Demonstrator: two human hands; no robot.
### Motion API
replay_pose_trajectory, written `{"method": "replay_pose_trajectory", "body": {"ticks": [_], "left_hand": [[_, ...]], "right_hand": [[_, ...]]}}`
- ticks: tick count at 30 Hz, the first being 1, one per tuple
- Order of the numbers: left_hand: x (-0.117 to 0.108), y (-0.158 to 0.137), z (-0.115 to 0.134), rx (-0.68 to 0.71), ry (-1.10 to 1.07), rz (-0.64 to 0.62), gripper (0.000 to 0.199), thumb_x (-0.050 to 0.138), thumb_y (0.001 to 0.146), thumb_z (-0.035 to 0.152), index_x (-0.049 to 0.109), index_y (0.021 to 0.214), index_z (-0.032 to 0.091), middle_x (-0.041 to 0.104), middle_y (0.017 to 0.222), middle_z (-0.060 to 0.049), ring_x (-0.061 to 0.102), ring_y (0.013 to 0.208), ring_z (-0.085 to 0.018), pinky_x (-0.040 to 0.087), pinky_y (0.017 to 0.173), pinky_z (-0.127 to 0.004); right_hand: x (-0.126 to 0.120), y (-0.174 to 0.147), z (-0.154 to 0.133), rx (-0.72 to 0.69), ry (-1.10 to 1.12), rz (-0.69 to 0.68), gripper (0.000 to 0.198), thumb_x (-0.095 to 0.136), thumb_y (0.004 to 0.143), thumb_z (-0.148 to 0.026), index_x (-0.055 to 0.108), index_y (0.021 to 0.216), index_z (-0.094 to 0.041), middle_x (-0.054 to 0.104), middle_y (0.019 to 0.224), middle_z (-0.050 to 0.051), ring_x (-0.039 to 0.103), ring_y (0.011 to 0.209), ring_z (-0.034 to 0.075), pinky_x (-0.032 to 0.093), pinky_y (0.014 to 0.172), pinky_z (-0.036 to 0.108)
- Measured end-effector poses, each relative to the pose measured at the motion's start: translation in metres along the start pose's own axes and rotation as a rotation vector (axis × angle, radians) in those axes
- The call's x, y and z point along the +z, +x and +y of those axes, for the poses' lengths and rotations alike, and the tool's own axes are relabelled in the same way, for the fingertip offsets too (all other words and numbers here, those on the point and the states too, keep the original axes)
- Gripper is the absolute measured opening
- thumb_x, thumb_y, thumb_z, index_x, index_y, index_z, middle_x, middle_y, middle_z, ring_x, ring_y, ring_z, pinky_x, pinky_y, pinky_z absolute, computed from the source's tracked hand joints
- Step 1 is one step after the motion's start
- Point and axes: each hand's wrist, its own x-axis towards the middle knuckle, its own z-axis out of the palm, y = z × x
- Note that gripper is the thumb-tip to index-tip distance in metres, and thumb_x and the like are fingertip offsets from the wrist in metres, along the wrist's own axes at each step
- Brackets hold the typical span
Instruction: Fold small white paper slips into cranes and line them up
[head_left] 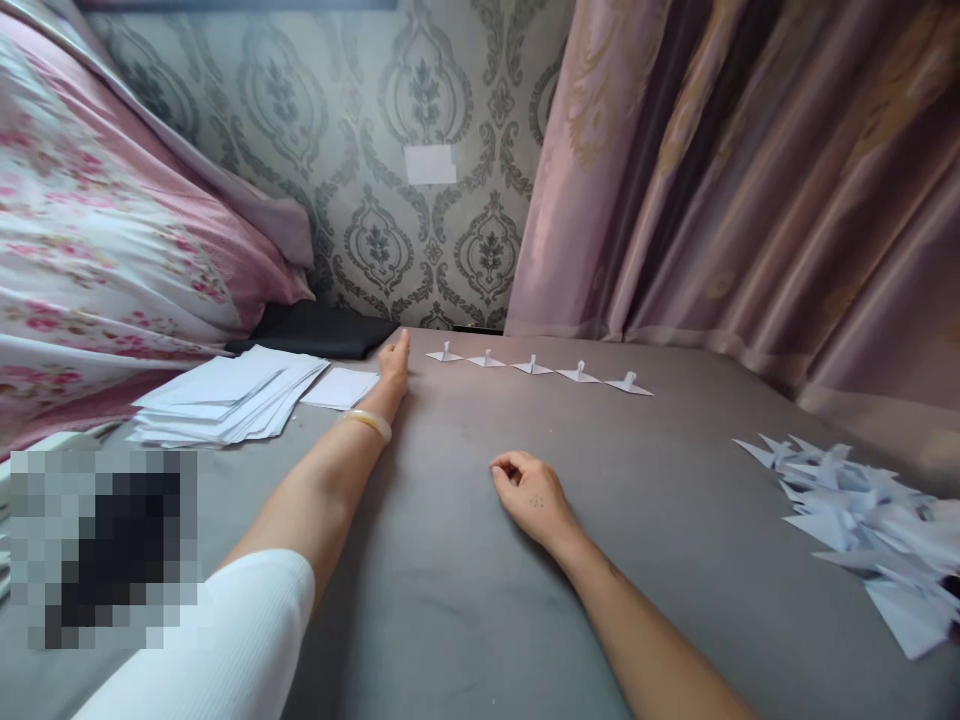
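Observation:
My left hand (394, 362) is stretched far forward beside a small stack of white paper squares (340, 388). It is seen from behind, its fingers mostly hidden, so whether it touches the stack I cannot tell. Nearer to me, my right hand (531, 492) rests low over the grey cloth surface (480, 600). Its fingers are curled, thumb and forefinger together, with nothing visible in them. Beyond the hands, several folded white paper pieces (533, 366) stand in a slanting row, wings spread and a small upright part in the middle of each.
A larger loose stack of white paper (225, 395) lies at left, in front of a black flat item (315, 328). At right is a heap of folded white paper pieces (862, 510). Floral fabric (112, 230) hangs left, pink curtains (675, 170) right, patterned wall (352, 130) behind.

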Motion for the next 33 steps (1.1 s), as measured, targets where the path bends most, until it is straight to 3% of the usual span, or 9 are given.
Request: {"method": "replay_pose_trajectory", "body": {"ticks": [9, 15, 18, 21, 26, 33], "left_hand": [[-0.12, 0.003, 0.017, -0.009, 0.164, 0.039, 0.03, 0.052, 0.071, 0.035, 0.064, 0.083, 0.01, 0.068, 0.075, -0.009, 0.06, 0.066, -0.016, 0.045, 0.055, -0.023], [-0.176, -0.001, 0.009, 0.075, 0.416, -0.167, 0.033, 0.058, 0.066, 0.032, 0.07, 0.089, 0.012, 0.072, 0.084, -0.008, 0.064, 0.078, -0.019, 0.049, 0.069, -0.026], [-0.179, -0.004, 0.004, 0.127, 0.56, -0.283, 0.035, 0.062, 0.064, 0.032, 0.071, 0.094, 0.015, 0.072, 0.098, -0.007, 0.064, 0.091, -0.021, 0.048, 0.082, -0.026], [-0.167, -0.003, 0.0, 0.136, 0.709, -0.333, 0.044, 0.064, 0.063, 0.034, 0.068, 0.102, 0.014, 0.068, 0.111, -0.012, 0.062, 0.104, -0.026, 0.045, 0.089, -0.029], [-0.144, 0.004, -0.003, 0.104, 0.923, -0.357, 0.059, 0.069, 0.058, 0.046, 0.066, 0.105, 0.01, 0.064, 0.116, -0.022, 0.057, 0.111, -0.037, 0.044, 0.091, -0.036], [-0.137, 0.01, 0.002, 0.091, 1.076, -0.363, 0.072, 0.069, 0.055, 0.056, 0.065, 0.109, 0.008, 0.059, 0.121, -0.026, 0.052, 0.116, -0.042, 0.043, 0.091, -0.039]], "right_hand": [[0.003, 0.002, 0.01, -0.074, 0.012, 0.015, 0.023, 0.051, 0.078, -0.027, 0.071, 0.086, -0.018, 0.071, 0.079, 0.004, 0.06, 0.069, 0.015, 0.044, 0.069, 0.028], [0.003, 0.003, 0.01, -0.062, -0.013, 0.001, 0.026, 0.049, 0.077, -0.032, 0.07, 0.085, -0.018, 0.07, 0.08, 0.005, 0.06, 0.069, 0.017, 0.044, 0.069, 0.03], [0.002, 0.003, 0.008, -0.062, -0.024, 0.007, 0.026, 0.05, 0.076, -0.033, 0.07, 0.084, -0.019, 0.07, 0.079, 0.005, 0.06, 0.068, 0.017, 0.045, 0.069, 0.03], [0.0, 0.002, 0.004, -0.049, -0.033, 0.008, 0.027, 0.049, 0.076, -0.035, 0.07, 0.084, -0.019, 0.07, 0.077, 0.004, 0.06, 0.066, 0.017, 0.045, 0.067, 0.03], [-0.001, 0.001, 0.001, -0.03, -0.032, 0.004, 0.029, 0.049, 0.075, -0.037, 0.07, 0.083, -0.018, 0.07, 0.076, 0.005, 0.061, 0.066, 0.018, 0.045, 0.066, 0.03], [0.002, 0.002, 0.005, -0.038, -0.012, -0.001, 0.029, 0.048, 0.077, -0.036, 0.069, 0.085, -0.018, 0.069, 0.076, 0.005, 0.059, 0.065, 0.017, 0.045, 0.066, 0.03]]}}
